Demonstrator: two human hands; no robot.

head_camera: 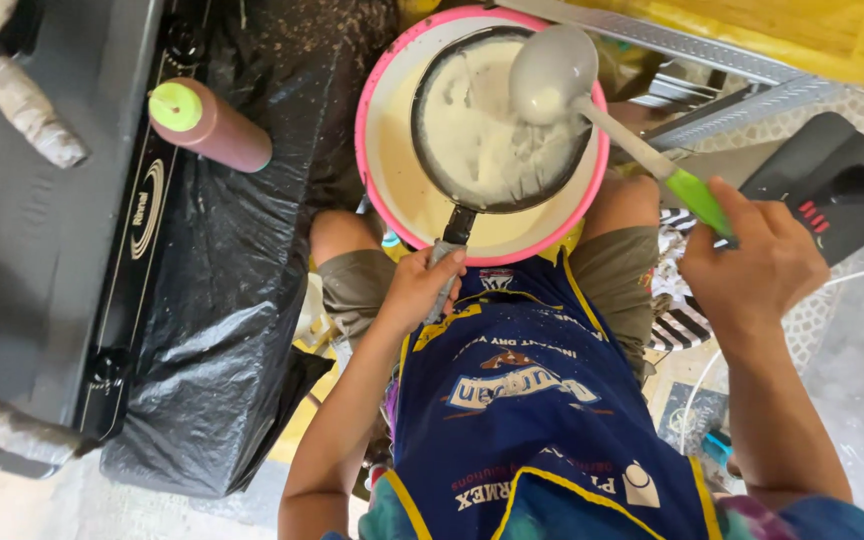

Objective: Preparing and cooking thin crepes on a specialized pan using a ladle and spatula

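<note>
A gas stove (42, 240) draped in black plastic (222, 300) sits to my left, a squeeze bottle (210, 127) lying on it. Between my knees is the pink basin (377, 180), partly full of pale batter. My left hand (419, 288) is closed around the handle of the small black pan (497, 125) held over it, already coated white inside. My right hand (757, 265) grips the green-handled ladle (552, 72) (its bowl batter-smeared, raised above the pan). Coating looks nearly done; cooking remains, I'd judge.
</note>
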